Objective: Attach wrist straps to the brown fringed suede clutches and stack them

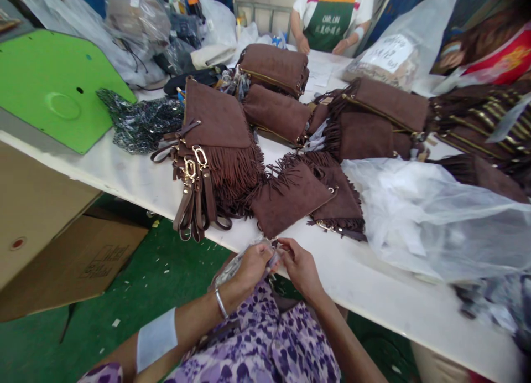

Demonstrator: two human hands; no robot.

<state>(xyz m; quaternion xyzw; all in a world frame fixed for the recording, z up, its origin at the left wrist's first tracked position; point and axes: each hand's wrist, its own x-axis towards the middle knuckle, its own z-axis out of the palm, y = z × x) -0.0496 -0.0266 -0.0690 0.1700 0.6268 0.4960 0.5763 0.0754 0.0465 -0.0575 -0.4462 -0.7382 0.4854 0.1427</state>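
Note:
My left hand point(253, 267) and my right hand point(299, 265) meet just below the white table's front edge point(373, 289), both pinched on a small clear plastic packet point(265, 255) held over my purple patterned lap. What is inside the packet is too small to make out. Directly beyond my hands lie two brown suede fringed pouches point(290, 197). To their left a brown fringed bag point(218, 134) rests with its straps and gold clasps point(194, 189) hanging over the table edge.
More brown fringed bags point(373, 117) are piled across the table. Clear plastic bags point(435, 217) lie at the right. A green board point(58, 89) sits at the left, cardboard boxes point(53, 239) below it. A person in a green apron point(332, 17) stands at the far side.

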